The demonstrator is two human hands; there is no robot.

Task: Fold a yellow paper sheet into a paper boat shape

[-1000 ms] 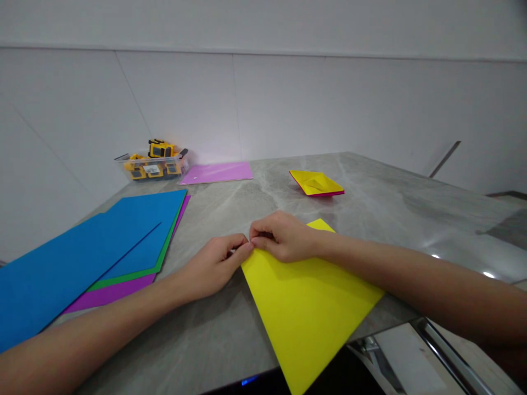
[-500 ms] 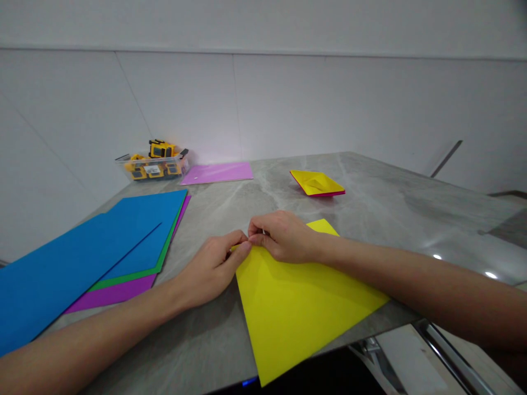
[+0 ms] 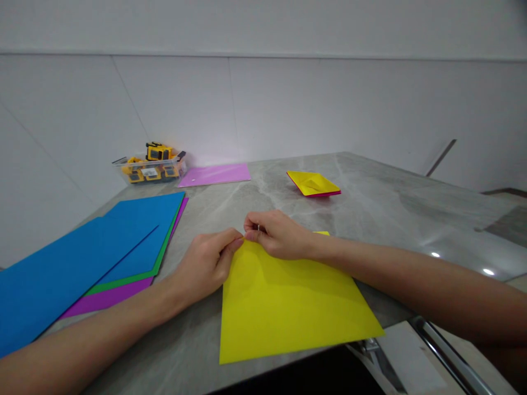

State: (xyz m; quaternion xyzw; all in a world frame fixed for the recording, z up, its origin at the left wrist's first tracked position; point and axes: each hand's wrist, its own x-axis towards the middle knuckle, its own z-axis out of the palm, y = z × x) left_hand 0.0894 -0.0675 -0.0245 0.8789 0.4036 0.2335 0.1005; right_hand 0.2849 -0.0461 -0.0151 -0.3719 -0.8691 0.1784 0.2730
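Observation:
A sheet of yellow paper [image 3: 292, 307] lies before me, its near edge reaching past the front of the table. My left hand [image 3: 209, 258] pinches the sheet's far left corner between thumb and fingertips. Right beside it, my right hand [image 3: 278, 233] is closed with thumb and fingers together at the same corner, its wrist over the sheet. Part of the far edge is hidden under my right hand and forearm. Farther back sits a folded paper boat [image 3: 313, 184], yellow on top with a red underside.
Blue paper sheets [image 3: 82, 247] lie at the left over green and purple ones. A clear plastic box [image 3: 152, 171] of yellow toy vehicles stands at the back left, beside a pink sheet [image 3: 216, 174]. The grey table [image 3: 197, 340] ends just in front of me.
The yellow sheet has turned, so its near edge now runs more nearly across in front of me. Both hands stay at its far left corner.

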